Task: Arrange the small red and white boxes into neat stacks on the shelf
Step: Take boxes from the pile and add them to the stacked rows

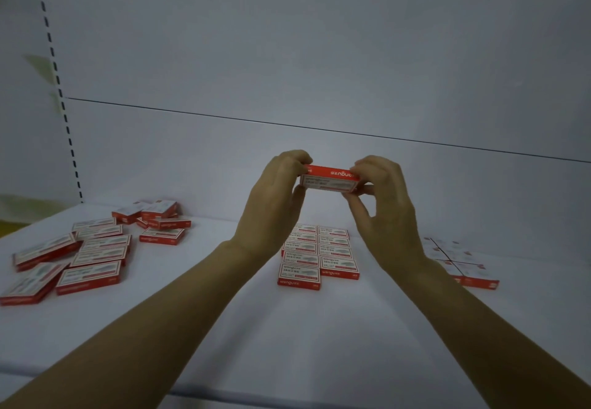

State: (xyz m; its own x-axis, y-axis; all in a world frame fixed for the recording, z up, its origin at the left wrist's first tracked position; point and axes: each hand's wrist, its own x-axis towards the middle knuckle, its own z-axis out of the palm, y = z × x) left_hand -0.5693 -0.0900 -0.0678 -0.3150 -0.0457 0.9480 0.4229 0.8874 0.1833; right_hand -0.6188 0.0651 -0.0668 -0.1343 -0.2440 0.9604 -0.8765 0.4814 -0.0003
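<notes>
Holding one red and white box (330,179) up by its ends, left hand (271,207) and right hand (385,213) pinch it with curled fingers (295,157) above the shelf (256,328).

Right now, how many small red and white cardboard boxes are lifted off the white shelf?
1: the small red and white cardboard box, pinched at its ends by the left hand and right hand above the centre rows. A second could be hidden behind it.

Flat white shelf board (287,328) lies open at six o'clock; scattered red-and-white cardboard boxes (96,248) crowd nine o'clock, neat box rows (319,255) twelve, flat box group (463,264) three.
</notes>
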